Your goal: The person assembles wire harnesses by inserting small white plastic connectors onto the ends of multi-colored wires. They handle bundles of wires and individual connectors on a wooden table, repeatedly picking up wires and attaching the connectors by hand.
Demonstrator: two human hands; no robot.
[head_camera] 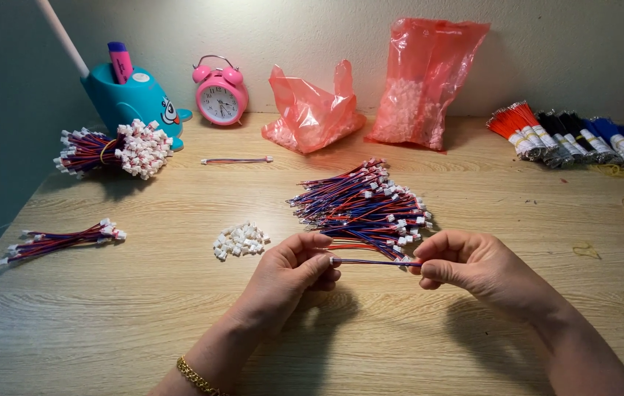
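We see both hands low over the worktop [106, 323]: left hand [290, 275] and right hand [473, 268] each pinch one end of a thin red-and-blue wire lead [370, 261], stretched level between the fingers. Just behind lies a pile of like leads [363, 202]; left of it, loose white connectors [240, 240]. Further left, two wire bundles [63, 240] [110, 149]. Far back: pink alarm clock [220, 92], two pink bags [312, 110] [425, 81], coloured wire bunches [576, 136] cut off at right. Connector detail is too small to tell.
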